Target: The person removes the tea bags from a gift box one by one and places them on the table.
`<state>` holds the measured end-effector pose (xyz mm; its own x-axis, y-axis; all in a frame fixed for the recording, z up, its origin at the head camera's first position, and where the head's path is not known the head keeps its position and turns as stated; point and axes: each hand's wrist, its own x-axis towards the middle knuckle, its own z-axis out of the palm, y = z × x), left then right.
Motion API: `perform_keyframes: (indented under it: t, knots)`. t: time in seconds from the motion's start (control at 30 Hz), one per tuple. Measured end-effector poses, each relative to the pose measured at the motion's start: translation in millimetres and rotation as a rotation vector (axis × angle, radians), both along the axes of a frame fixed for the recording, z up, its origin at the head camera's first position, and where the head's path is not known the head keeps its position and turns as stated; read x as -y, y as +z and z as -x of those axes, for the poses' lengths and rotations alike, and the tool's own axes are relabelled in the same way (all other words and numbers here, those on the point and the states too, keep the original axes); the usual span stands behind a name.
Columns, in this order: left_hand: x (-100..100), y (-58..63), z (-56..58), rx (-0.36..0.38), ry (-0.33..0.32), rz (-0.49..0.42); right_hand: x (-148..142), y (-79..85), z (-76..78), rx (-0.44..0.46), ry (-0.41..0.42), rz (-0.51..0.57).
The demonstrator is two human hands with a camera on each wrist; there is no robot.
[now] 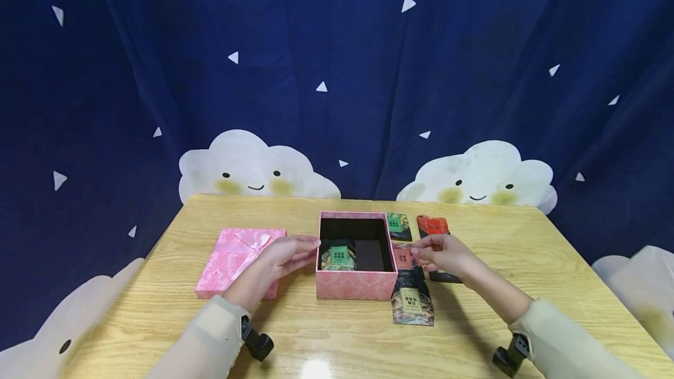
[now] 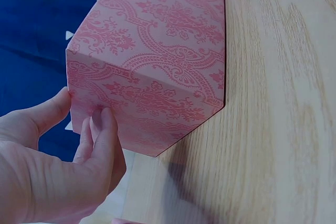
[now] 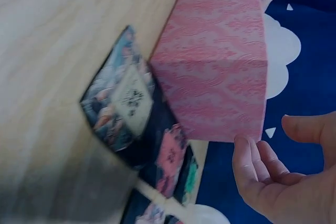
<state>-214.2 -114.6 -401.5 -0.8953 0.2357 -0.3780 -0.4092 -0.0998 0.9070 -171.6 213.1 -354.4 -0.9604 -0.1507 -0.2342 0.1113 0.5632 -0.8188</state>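
Note:
A pink patterned box (image 1: 356,285) stands uncovered on the table, and a dark pouch with a green label (image 1: 339,257) lies inside it. My left hand (image 1: 289,253) is at the box's left side; in the left wrist view its fingertips (image 2: 107,116) touch the outer wall and rim. To the right, my right hand (image 1: 444,255) hovers over the pouches with thumb and fingers apart and nothing between them. Beneath and beside it are a pink-labelled pouch (image 1: 403,258), a cream-labelled pouch (image 1: 412,302), a green-labelled pouch (image 1: 398,226) and a red pouch (image 1: 434,226).
The pink lid (image 1: 223,263) with a ribbon bow lies left of the box, partly behind my left forearm. A wooden table (image 1: 337,338) carries everything. Behind it hangs a dark blue curtain (image 1: 358,121) with clouds and white triangles.

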Motion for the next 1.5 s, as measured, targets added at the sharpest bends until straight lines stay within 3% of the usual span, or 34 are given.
perform_keyframes:
  t: [0.47,0.8,1.03,1.3,1.5]
  knots:
    - [1,-1.1,0.1,0.002,0.001,-0.004,30,31.3,16.4,-0.048,0.039,0.024]
    - [0,-0.9,0.5,0.011,0.003,0.012,57,36.9,29.6,-0.015,0.023,0.087]
    - [0,-2.3,2.1,0.005,-0.002,0.008,74,32.4,45.3,0.091,0.045,0.177]
    - [1,0.2,0.7,0.0,-0.005,0.003,89,27.2,61.0,0.305,0.033,0.337]
    - [0,0.8,0.6,0.003,-0.009,0.007,101,22.2,68.6,0.422,0.045,0.359]
